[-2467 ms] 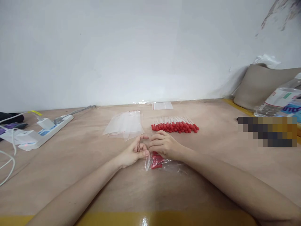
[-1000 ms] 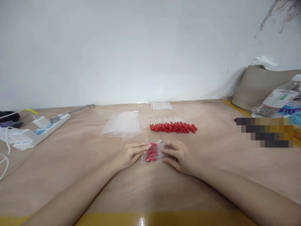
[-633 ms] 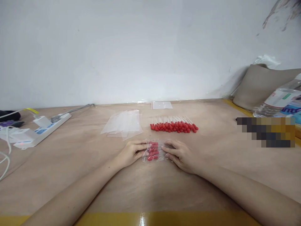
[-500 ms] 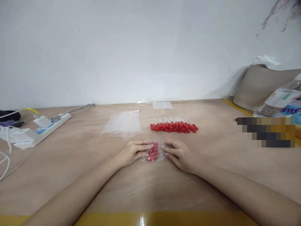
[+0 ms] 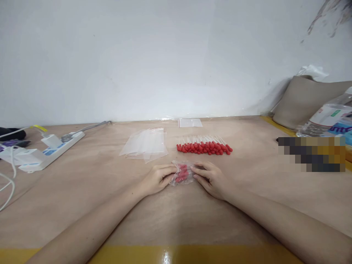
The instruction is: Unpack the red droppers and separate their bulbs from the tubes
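A clear plastic bag (image 5: 190,179) lies between my hands, with several red-tipped sticks (image 5: 182,173) inside it. My left hand (image 5: 158,179) grips its left edge, fingers closed on the plastic near the red tips. At the opposite edge, my right hand (image 5: 209,179) pinches the bag between thumb and fingers. Just beyond sits a row of loose red-tipped sticks (image 5: 205,147), white ends toward the wall. To its left a fanned pile of flat clear bags (image 5: 144,145) rests on the table.
A small white packet (image 5: 190,123) lies near the wall. On the left are a power strip (image 5: 52,154) and white cables (image 5: 12,179). A plastic bottle (image 5: 321,119) and a grey-brown container (image 5: 297,99) stand at the right. A blurred-out patch covers something at right.
The bag and both hands have shifted slightly; the red tips inside sit closer together. My left fingers have drawn in tighter at the bag's edge.
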The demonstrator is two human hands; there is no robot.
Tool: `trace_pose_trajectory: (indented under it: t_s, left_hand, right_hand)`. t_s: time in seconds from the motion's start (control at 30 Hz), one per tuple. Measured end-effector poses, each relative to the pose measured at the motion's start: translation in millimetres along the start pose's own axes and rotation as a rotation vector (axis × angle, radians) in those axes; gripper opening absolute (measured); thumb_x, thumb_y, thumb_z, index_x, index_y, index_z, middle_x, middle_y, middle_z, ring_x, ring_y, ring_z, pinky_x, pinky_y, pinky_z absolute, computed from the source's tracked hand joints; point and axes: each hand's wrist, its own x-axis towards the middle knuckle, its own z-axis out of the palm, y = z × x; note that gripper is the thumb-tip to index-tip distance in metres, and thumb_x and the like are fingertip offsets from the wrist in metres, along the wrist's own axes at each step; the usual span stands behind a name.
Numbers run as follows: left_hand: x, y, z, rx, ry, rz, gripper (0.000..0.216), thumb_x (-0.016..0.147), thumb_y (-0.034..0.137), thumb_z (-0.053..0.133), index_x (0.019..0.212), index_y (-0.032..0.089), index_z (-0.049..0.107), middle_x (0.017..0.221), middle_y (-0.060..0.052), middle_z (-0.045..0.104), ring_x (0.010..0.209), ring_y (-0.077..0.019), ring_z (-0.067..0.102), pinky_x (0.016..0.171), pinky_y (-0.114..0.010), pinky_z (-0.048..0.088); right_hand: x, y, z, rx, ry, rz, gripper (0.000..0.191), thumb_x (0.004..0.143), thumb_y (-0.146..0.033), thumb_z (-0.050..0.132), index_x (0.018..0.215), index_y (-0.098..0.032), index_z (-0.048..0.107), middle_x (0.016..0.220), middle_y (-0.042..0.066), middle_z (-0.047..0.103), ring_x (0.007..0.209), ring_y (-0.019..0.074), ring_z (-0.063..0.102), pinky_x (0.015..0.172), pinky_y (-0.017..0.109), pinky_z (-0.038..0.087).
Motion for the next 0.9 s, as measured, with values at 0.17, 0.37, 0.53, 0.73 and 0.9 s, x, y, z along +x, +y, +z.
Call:
trace_pose_trajectory:
  t_s: [0.17, 0.37, 0.53, 0.73, 0.9]
  left_hand:
    - [1, 2, -1, 0.009, -0.009, 0.064, 0.026, 0.085, 0.019, 0.046, 0.106, 0.018, 0.060, 0.103, -0.008, 0.064, 0.093, -0.0159, 0.061, 0.082, -0.025, 0.047]
    - [0, 2, 0, 0.052, 0.093, 0.133, 0.017, 0.081, 0.019, 0.050, 0.093, 0.014, 0.061, 0.084, -0.008, 0.067, 0.073, -0.0130, 0.062, 0.064, -0.021, 0.049]
    - [-9, -13, -11, 0.057, 0.127, 0.051, 0.017, 0.078, 0.016, 0.053, 0.094, 0.016, 0.059, 0.087, -0.005, 0.067, 0.077, -0.0123, 0.062, 0.069, -0.022, 0.049]
    - [-28, -37, -38, 0.034, 0.086, -0.037, 0.019, 0.076, 0.016, 0.052, 0.095, 0.016, 0.056, 0.097, -0.006, 0.065, 0.088, -0.0144, 0.061, 0.079, -0.025, 0.049]
    - [-25, -31, -47, 0.098, -0.033, -0.091, 0.033, 0.074, 0.021, 0.054, 0.107, 0.019, 0.055, 0.105, -0.005, 0.061, 0.095, -0.0165, 0.057, 0.084, -0.028, 0.045]
  right_hand:
    - [0, 0, 1, -0.010, 0.012, -0.007, 0.027, 0.084, -0.027, 0.047, 0.106, -0.023, 0.062, 0.109, 0.010, 0.058, 0.098, 0.0196, 0.055, 0.082, 0.037, 0.048]
    - [1, -1, -5, -0.022, -0.079, 0.060, 0.033, 0.084, -0.031, 0.047, 0.112, -0.020, 0.058, 0.114, 0.010, 0.055, 0.102, 0.0207, 0.053, 0.087, 0.037, 0.046]
    - [0, 3, -9, -0.052, -0.118, 0.094, 0.037, 0.084, -0.034, 0.047, 0.117, -0.019, 0.055, 0.120, 0.010, 0.053, 0.107, 0.0224, 0.051, 0.091, 0.039, 0.045]
    - [-3, 5, -14, -0.079, -0.148, 0.141, 0.040, 0.084, -0.036, 0.046, 0.120, -0.020, 0.052, 0.122, 0.010, 0.052, 0.108, 0.0237, 0.051, 0.091, 0.042, 0.045]
    - [-4, 6, -15, -0.081, -0.159, 0.157, 0.042, 0.084, -0.038, 0.044, 0.122, -0.020, 0.051, 0.123, 0.010, 0.051, 0.108, 0.0237, 0.051, 0.091, 0.042, 0.045]
